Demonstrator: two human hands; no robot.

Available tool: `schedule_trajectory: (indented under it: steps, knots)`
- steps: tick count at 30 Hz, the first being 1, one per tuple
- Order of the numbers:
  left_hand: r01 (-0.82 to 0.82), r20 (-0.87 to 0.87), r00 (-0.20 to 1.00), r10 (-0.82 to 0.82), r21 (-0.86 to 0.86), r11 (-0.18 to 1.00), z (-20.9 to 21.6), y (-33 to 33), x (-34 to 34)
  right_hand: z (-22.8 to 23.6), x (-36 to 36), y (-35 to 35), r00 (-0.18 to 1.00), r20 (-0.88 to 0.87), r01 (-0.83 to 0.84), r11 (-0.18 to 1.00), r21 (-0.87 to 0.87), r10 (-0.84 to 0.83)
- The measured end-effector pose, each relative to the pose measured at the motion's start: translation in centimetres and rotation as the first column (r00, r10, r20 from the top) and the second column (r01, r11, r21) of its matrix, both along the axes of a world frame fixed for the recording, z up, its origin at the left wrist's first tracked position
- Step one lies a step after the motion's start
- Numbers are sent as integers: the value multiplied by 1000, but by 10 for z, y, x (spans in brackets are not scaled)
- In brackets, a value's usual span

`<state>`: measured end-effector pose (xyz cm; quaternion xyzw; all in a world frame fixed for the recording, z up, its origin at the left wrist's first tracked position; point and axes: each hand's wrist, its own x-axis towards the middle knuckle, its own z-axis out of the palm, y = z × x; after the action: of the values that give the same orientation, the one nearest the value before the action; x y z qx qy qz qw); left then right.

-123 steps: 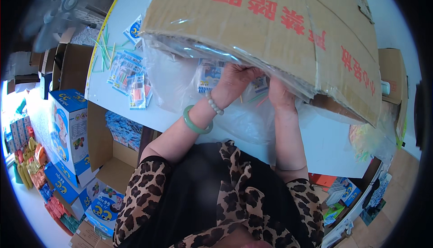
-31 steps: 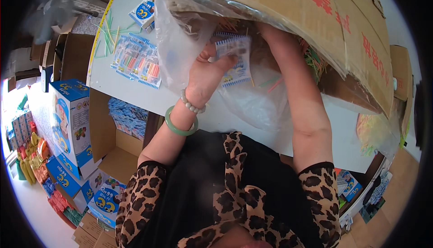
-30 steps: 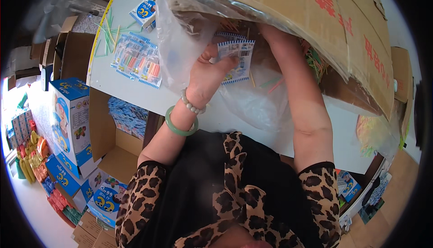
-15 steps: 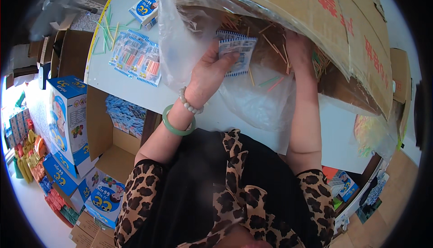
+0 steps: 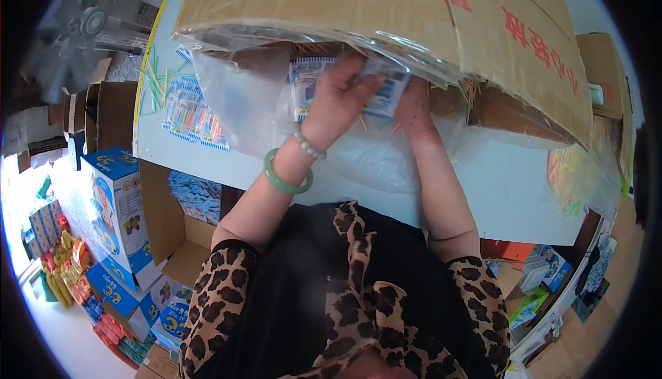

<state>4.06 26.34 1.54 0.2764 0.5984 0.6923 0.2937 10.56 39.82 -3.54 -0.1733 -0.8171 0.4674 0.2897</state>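
My left hand (image 5: 343, 100) is closed on a small clear packet (image 5: 388, 96) with blue striped ends, at the mouth of a big cardboard box (image 5: 386, 6) lying on its side. Another such packet (image 5: 302, 89) shows on the other side of that hand, beside its fingers. My right hand (image 5: 415, 108) reaches up to the held packet's right edge; its fingers are hidden behind the packet and the box flap. Thin coloured sticks (image 5: 471, 93) lie inside the box. A clear plastic liner (image 5: 365, 158) spills out of the box onto the white table under my wrists.
Filled packets (image 5: 195, 113) and loose green sticks (image 5: 162, 79) lie on the table's left. An open carton of packets (image 5: 195, 196) stands lower left, beside blue-and-white boxes (image 5: 117, 200). A bag of coloured sticks (image 5: 576, 172) sits at the right edge. A fan (image 5: 89, 24) stands far left.
My right hand has drawn back from among the sticks deeper in the box to the packet by my left hand. The box appears further left and lower, its flap hiding more of the inside.
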Motion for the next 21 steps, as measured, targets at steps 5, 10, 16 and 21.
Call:
schedule_trajectory:
  steps: [5,10,16,21]
  knots:
    - [-190,225,959,172,61,980,16,-16,-9,15,2,-3,989,131,-29,970,-240,62]
    - [-178,250,955,157,65,982,23,-17,-6,21,0,-6,956,293,-1,996,84,-23]
    - [-312,403,904,140,398,863,6,-21,-12,24,1,-5,936,332,-107,805,583,-116]
    - [-350,429,855,291,63,935,32,-17,-13,19,6,12,827,535,-176,826,536,-172]
